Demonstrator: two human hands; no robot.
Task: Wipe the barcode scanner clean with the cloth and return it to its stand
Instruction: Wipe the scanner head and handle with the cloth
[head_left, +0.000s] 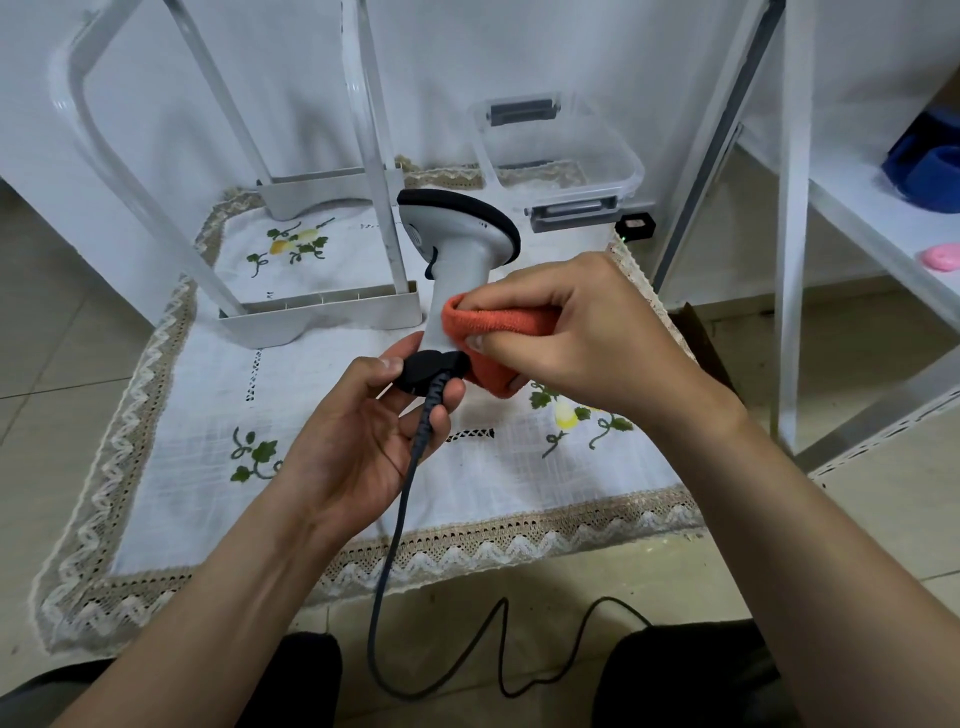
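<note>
White embroidered tablecloth (363, 493) with a lace border covers the low desk, tiled floor all around it; one barcode scanner (457, 260), grey-white with a black rim on its head, is held up over the middle of the cloth-covered top, head pointing away from the camera; left hand (358, 431) is closed around the black base of the handle, where one dark cable (410, 493) comes out and trails down to loop on the floor; right hand (587, 332) is gripping one folded orange cloth (493, 332) and pressing it against the right side of the scanner's handle; behind the scanner there's one clear plastic container (561, 156) with latches, and just right of it a small black box (635, 226) with a green light; two white frame-like pieces (332, 306) stand on the left half of the desk, tall uprights rising right beside the scanner's head; a white shelf unit (857, 218) on the right has something blue (930, 166) and something pink (940, 258) on it, can't tell what they are.
</note>
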